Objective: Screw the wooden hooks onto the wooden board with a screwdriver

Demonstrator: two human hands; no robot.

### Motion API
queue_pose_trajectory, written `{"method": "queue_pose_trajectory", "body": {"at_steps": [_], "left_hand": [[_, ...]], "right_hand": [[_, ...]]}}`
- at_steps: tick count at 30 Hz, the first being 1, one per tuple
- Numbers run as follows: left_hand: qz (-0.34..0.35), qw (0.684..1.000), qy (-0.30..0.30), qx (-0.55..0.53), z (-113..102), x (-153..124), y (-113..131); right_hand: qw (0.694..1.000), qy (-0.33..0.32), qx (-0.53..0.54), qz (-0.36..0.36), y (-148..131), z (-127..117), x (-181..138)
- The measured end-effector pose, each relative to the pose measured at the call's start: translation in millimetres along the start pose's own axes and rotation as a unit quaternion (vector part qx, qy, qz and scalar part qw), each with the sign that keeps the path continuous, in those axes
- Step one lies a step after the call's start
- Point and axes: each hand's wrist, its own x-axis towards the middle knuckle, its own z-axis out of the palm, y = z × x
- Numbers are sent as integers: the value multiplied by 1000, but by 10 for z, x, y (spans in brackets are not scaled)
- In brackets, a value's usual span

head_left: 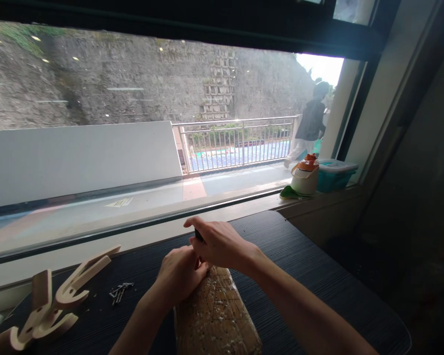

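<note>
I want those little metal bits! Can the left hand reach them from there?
Probably yes. The metal bits lie on the table left of the left hand, with only bare tabletop between. That hand rests on the wooden board; the right hand grips a dark tool.

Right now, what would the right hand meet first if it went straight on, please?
The right hand points left and away; likely the window ledge first, beyond bare table, though depth is unclear.
</note>
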Motion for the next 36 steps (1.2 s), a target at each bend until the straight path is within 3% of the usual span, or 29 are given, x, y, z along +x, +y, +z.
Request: {"method": "queue_pose_trajectory", "body": {"at_steps": [7, 36], "left_hand": [[3, 1000, -16, -8, -27, 0, 3], [-9, 1000, -20, -22, -47, -5, 29]], "right_hand": [[999, -39, -5, -19, -33, -51, -42], [999, -6, -26, -18, 14, -28, -13]]}}
